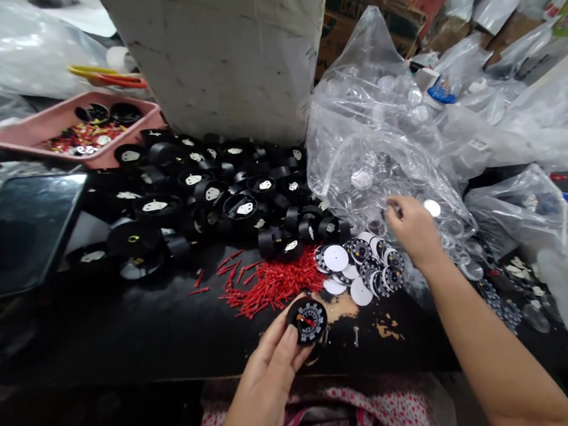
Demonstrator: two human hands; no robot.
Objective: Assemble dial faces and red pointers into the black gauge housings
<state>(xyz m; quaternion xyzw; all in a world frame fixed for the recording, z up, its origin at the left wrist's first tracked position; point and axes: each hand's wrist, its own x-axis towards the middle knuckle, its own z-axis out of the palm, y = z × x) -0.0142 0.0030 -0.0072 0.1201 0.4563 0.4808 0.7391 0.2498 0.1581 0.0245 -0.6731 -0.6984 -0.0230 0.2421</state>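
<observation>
A round black gauge (310, 321) with a dial face and a red pointer is held in my left hand (279, 347), near the table's front edge. My right hand (413, 230) is at the opening of a clear plastic bag (376, 124) of transparent round covers. Its fingers are bent together, and what they hold, if anything, is too small to make out. Between the hands lie printed dial discs (370, 271), some showing white backs. Left of these is a heap of red pointers (271, 284). Behind them are piled black round housings (211, 190).
A pink tray (76, 142) with small coloured parts stands at the back left, near a dark flat panel (19, 232). A tall pale block (228, 51) rises behind the housings. More plastic bags (511, 124) crowd the right. Small screws lie near the front edge.
</observation>
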